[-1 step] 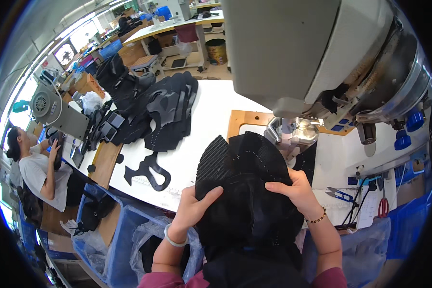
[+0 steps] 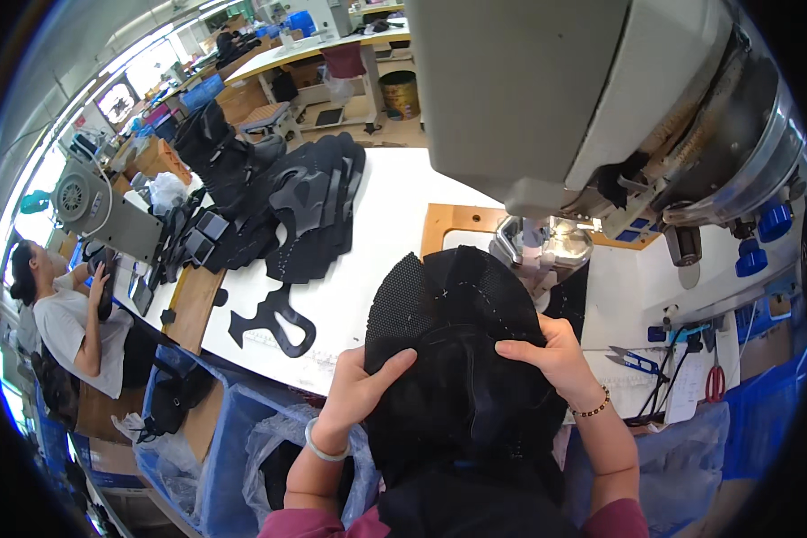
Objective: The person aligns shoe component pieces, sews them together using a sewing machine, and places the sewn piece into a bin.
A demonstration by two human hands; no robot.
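Between my two hands is a black stitched fabric piece point(image 2: 466, 359), with a perforated mesh panel at its upper left and a notch in its far edge. A raised seam or fold runs down its middle. My left hand point(image 2: 368, 381) grips the left side, thumb on top. At the right side my right hand point(image 2: 547, 354) holds it the same way, thumb pressed on the cloth. The fingers beneath are hidden. Just beyond the piece is the metal bed of a sewing machine point(image 2: 542, 251). Black cloth in my lap merges with its lower edge.
A pile of black cut pieces point(image 2: 318, 206) lies on the white table point(image 2: 390, 188), with a loose black cutout point(image 2: 278, 323) nearer. Snips point(image 2: 635, 360) and red-handled scissors point(image 2: 715, 381) are at right. A blue bin point(image 2: 229, 457) stands lower left; another person point(image 2: 85, 327) sits beyond it.
The surroundings have shifted slightly left in the picture. My hands and the black piece hold the same pose.
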